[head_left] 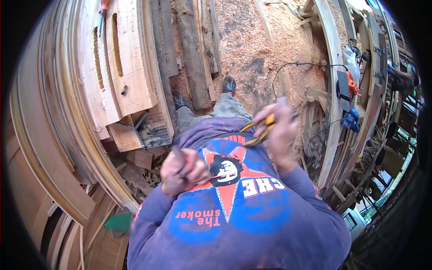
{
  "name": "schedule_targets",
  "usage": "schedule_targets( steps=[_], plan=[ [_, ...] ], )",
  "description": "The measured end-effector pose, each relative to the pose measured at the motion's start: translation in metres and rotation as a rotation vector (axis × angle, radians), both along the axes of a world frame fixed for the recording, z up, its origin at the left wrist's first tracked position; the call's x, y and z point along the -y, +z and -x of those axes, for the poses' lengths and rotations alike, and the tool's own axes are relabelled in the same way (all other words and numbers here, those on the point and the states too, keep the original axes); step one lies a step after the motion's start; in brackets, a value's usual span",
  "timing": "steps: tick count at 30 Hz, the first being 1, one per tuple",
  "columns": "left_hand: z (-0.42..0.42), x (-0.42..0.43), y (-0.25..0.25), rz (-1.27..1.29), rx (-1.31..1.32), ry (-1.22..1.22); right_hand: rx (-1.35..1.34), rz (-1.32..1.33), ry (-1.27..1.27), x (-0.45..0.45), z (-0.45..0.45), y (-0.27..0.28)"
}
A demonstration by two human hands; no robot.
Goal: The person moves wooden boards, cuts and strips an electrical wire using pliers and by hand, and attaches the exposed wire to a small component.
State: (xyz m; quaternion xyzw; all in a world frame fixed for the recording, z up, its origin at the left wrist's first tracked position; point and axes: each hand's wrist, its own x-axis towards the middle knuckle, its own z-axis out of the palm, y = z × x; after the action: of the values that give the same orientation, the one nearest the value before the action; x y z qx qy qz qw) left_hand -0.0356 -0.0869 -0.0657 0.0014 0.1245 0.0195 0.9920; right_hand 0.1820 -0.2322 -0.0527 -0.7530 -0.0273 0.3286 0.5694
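Note:
My left hand (182, 172) is closed in a fist in front of my chest. Red shows between its fingers, and a thin shaft seems to stick out to the right; it looks like a slim red-handled tool, mostly hidden by the fingers. Higher and to the right, my right hand (280, 130) is wrapped round pliers with yellow and black handles (265, 128). The handles spread apart and point left, over the hem of my printed purple shirt (252, 216). Blur and the fingers hide the pliers' jaws. The two hands are apart.
Timber with two long slots (130, 85) lies at the left, bearing a red-handled screwdriver (102, 13) and a small dark piece (123, 90). Long boards (49, 112) are stacked beyond. Wood shavings (243, 36) cover the floor. An orange corded power tool (352, 84) is on the right.

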Motion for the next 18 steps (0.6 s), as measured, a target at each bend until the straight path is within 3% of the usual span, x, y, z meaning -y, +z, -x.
schedule_targets(
  steps=[3, 4, 7, 8, 10, 14, 18],
  plan=[
    [0.022, -0.007, -0.009, 0.084, -0.302, 0.221, 0.116, 0.110, -0.382, 0.034, -0.050, -0.015],
    [0.022, -0.015, -0.012, 0.130, -0.389, 0.302, -0.030, 0.038, -0.405, 0.044, -0.058, -0.017],
    [-0.001, -0.033, -0.019, 0.046, -0.271, 0.467, -0.470, -0.129, -0.451, 0.046, -0.063, -0.030],
    [-0.008, -0.036, -0.019, 0.029, -0.236, 0.502, -0.477, -0.144, -0.434, 0.039, -0.059, -0.033],
    [-0.019, -0.038, -0.013, 0.029, -0.255, 0.559, -0.563, -0.031, -0.355, 0.022, -0.041, -0.034],
    [-0.027, -0.039, -0.007, 0.026, -0.258, 0.656, -0.480, -0.150, 0.013, 0.001, -0.002, -0.038],
    [-0.032, -0.036, -0.004, -0.059, -0.274, 0.725, -0.268, -0.108, 0.584, -0.015, 0.002, -0.019]
  ],
)
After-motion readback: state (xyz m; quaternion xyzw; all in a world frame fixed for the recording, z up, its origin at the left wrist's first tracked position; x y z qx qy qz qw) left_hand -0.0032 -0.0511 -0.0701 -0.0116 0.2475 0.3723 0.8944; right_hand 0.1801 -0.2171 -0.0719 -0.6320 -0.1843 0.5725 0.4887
